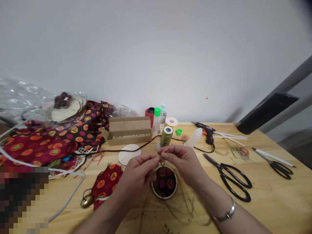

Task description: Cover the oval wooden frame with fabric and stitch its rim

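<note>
Both hands meet at the middle of the table, pinching olive-green thread [162, 163]. My left hand [143, 167] holds it between thumb and forefinger. From the right, my right hand [177, 159] grips the same thread, its fingertips nearly touching the left ones. Just beneath them lies a round piece covered in dark patterned fabric [165, 182] with a pale rim. Loose strands of the thread trail over the wood to its right. Behind my right hand stands a spool of olive thread [167, 136].
Large black scissors [227, 177] lie right of my hands, a smaller pair [278, 165] beyond. A glue gun [206, 131] and white bottle [193, 138] stand farther back. Left are a cardboard box [129, 138], white disc [129, 154], patterned cloth [39, 146] and a brass bell [87, 201].
</note>
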Demonstrator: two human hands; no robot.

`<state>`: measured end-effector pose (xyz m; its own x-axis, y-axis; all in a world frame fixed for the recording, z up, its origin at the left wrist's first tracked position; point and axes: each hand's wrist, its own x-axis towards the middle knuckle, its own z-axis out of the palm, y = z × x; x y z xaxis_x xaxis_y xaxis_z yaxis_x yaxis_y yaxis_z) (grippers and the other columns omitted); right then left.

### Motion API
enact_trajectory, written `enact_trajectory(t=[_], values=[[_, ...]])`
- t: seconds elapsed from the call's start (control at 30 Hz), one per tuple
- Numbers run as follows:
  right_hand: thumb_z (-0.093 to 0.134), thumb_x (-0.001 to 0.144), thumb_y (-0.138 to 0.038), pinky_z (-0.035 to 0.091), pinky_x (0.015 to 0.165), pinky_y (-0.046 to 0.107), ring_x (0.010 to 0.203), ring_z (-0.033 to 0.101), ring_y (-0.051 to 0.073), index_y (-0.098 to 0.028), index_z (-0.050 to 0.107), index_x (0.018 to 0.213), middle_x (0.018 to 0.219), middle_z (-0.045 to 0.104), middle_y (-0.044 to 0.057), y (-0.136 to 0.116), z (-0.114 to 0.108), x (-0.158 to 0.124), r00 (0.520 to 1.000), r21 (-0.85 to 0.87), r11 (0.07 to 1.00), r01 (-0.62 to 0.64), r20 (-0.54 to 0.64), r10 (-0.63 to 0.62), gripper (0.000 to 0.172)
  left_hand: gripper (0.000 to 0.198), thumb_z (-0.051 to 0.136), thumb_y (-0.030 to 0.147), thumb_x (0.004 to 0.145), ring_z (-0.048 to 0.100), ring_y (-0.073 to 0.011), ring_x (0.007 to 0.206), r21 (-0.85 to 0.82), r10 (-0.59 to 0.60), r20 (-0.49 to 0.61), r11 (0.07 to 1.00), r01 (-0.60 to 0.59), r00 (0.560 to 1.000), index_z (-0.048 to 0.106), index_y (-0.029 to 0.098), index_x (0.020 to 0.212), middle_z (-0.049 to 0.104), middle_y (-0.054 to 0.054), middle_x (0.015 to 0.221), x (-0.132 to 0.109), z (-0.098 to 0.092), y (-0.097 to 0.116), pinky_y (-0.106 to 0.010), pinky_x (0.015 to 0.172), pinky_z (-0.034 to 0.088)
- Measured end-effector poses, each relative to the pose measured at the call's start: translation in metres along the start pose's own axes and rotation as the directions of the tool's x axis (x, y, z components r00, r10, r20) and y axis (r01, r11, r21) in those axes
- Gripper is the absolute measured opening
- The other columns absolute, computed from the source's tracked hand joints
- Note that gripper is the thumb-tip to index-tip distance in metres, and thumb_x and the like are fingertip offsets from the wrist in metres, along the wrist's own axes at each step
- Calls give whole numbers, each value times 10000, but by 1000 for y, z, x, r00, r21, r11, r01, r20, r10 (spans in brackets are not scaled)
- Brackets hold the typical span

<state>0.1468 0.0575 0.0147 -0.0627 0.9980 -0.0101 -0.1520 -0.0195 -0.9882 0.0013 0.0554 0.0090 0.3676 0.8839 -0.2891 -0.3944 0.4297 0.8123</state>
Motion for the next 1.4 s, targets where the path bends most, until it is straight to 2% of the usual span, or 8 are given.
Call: enact_trajectory(t=[0.27, 0.47, 0.63, 0.8, 1.0, 1.2, 1.33, 1.4], values=[[676, 681, -196, 481, 714, 274, 710, 608, 131, -154, 685, 713, 741, 685, 23, -1, -1, -1, 1000, -27, 1000, -7, 3, 7, 53, 139, 705, 261, 680, 304, -14, 438, 56, 2, 6, 998, -3, 1000, 691, 126, 709, 489, 34, 554, 0, -3, -2, -154, 414, 216], [646, 687, -156, 478, 673, 273, 727, 610, 127, -174, 641, 930, 866, 676, 23, -4, -6, 0, 979, -75, 995, -63, 188, 76, 244, 128, 705, 260, 682, 302, -15, 435, 65, 28, 2, 998, -28, 1000, 695, 135, 701, 466, 48, 519, 2, -5, -3, -150, 414, 218], [608, 700, -114, 466, 639, 243, 695, 597, 105, -177, 659, 926, 816, 681, 9, -3, -8, -1, 970, -109, 992, -59, 227, 83, 240, 132, 689, 265, 699, 294, -20, 438, 79, 33, 11, 996, -34, 999, 693, 133, 706, 451, 51, 513, 2, -6, -2, -152, 415, 227], [656, 666, -132, 470, 641, 234, 648, 597, 92, -166, 680, 855, 722, 674, -9, -5, -5, 1, 987, -29, 996, -80, 140, 83, 194, 131, 687, 268, 695, 249, -24, 429, 73, 32, 2, 997, -32, 999, 690, 138, 679, 367, 74, 470, 2, -5, -1, -155, 414, 228], [684, 667, -189, 470, 566, 235, 532, 590, 98, -134, 672, 700, 563, 629, -14, -3, -3, 1, 994, 12, 998, -65, 84, 64, 65, 127, 672, 256, 709, 258, -31, 437, 83, 26, 24, 996, -28, 999, 695, 133, 688, 383, 66, 482, 1, -4, -1, -163, 416, 226], [673, 692, -230, 471, 526, 246, 512, 608, 116, -139, 653, 699, 622, 642, 3, 1, -2, 1, 993, 50, 997, -56, 109, 50, 93, 130, 659, 237, 712, 236, -35, 430, 42, 18, -12, 999, -17, 1000, 670, 134, 634, 353, 73, 463, 1, -3, 1, -168, 404, 193], [674, 693, -248, 412, 456, 212, 439, 512, 68, -144, 642, 685, 576, 598, -23, -1, -2, 0, 995, -19, 997, -75, 72, 76, 109, 132, 671, 249, 712, 230, -30, 427, 65, 7, 1, 998, -7, 1000, 675, 131, 652, 352, 76, 467, 1, -4, 0, -166, 406, 197], [684, 683, -255, 403, 467, 208, 463, 491, 64, -147, 649, 729, 589, 595, -27, -4, -4, 0, 993, -51, 994, -93, 64, 96, 123, 130, 678, 260, 707, 239, -27, 419, 73, 0, 10, 997, -1, 1000, 687, 134, 675, 359, 77, 456, 1, -4, -1, -162, 406, 204]])
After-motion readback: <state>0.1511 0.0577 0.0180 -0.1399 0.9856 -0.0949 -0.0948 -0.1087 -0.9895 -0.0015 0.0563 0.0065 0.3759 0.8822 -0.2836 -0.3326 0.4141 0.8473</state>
